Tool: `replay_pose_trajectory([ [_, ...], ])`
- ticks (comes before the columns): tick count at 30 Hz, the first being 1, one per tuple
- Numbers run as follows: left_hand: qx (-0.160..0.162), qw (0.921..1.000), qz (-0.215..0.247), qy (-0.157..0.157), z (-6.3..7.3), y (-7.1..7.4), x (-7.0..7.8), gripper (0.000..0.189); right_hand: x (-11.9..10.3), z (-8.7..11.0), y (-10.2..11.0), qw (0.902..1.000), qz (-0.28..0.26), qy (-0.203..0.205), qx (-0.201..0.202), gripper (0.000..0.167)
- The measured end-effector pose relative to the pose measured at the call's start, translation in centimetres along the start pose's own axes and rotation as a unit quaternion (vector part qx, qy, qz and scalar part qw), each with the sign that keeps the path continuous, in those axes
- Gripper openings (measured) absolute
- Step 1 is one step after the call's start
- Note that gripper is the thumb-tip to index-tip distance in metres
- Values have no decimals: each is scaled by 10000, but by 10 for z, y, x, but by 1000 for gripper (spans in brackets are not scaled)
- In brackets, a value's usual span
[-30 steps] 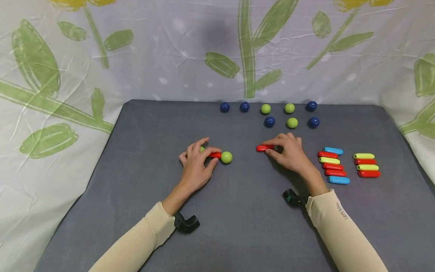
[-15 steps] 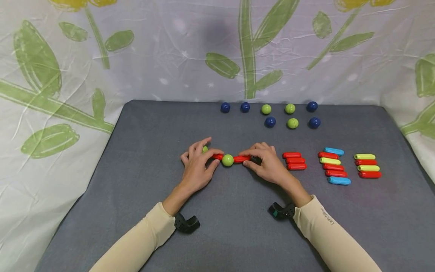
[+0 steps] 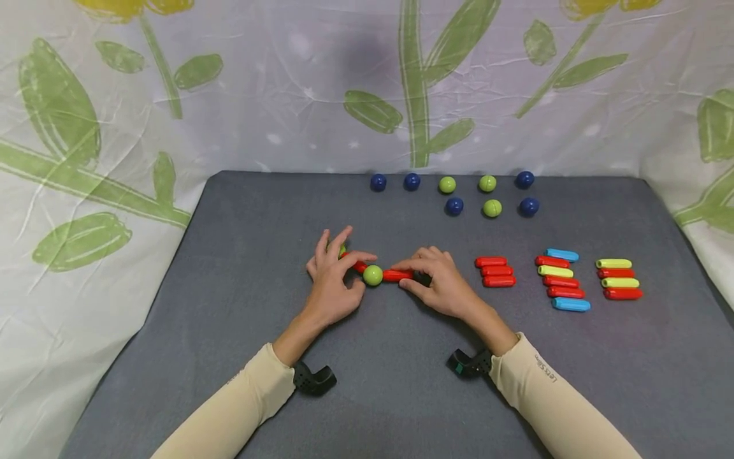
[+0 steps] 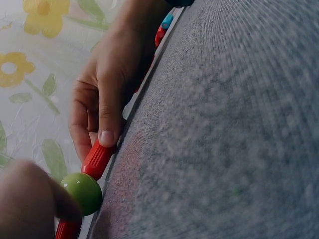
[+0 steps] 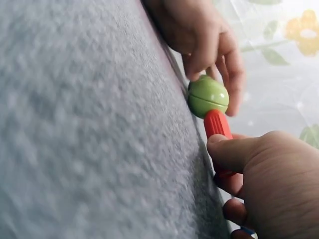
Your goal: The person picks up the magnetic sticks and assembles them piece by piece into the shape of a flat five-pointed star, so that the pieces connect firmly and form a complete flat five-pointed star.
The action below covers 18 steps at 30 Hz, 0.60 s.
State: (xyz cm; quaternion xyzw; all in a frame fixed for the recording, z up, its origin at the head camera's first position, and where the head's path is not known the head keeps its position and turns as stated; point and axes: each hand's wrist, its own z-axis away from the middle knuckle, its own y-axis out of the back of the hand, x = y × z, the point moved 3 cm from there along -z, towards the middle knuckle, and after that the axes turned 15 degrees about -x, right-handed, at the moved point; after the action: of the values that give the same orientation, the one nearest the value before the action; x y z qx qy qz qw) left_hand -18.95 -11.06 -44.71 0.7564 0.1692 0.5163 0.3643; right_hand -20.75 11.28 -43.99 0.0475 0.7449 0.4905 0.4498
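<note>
My right hand (image 3: 444, 287) pinches a red plastic rod (image 3: 395, 275) between thumb and index finger. The rod's far end meets a light green ball (image 3: 373, 275), as the right wrist view shows too. On the ball's other side another red rod (image 3: 360, 266) slants up and left, partly under my left hand (image 3: 332, 280). That hand's fingers are spread over the rod, with the thumb apart from the index finger and close beside the ball. A second green ball (image 3: 342, 250) peeks out behind the left fingers, mostly hidden.
Several blue balls (image 3: 454, 206) and green balls (image 3: 492, 208) lie along the far table edge. To the right are stacked red rods (image 3: 497, 271), a mixed column with blue rods (image 3: 571, 305), and yellow rods (image 3: 613, 263) alternating with red. A flowered curtain (image 3: 258, 83) hangs behind.
My right hand has carried its red rod left to the green ball, uncovering the red rods behind it. The ball has shifted slightly left and nearer; my left thumb and index finger have spread apart.
</note>
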Motion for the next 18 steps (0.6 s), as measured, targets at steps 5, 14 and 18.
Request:
replay_pose_trajectory([
  [5, -312, 9981, -417, -343, 0, -3, 5, 27, 0, 0, -2, 9994, -344, -9, 52, 28],
  [14, -565, 9879, -1298, -640, 1, -7, 4, 29, 2, -1, -4, 9972, -730, 25, -149, 29],
  [18, -494, 9874, -1352, -662, 2, -7, 4, 25, 4, -2, -1, 9937, -1106, -47, 156, 27],
])
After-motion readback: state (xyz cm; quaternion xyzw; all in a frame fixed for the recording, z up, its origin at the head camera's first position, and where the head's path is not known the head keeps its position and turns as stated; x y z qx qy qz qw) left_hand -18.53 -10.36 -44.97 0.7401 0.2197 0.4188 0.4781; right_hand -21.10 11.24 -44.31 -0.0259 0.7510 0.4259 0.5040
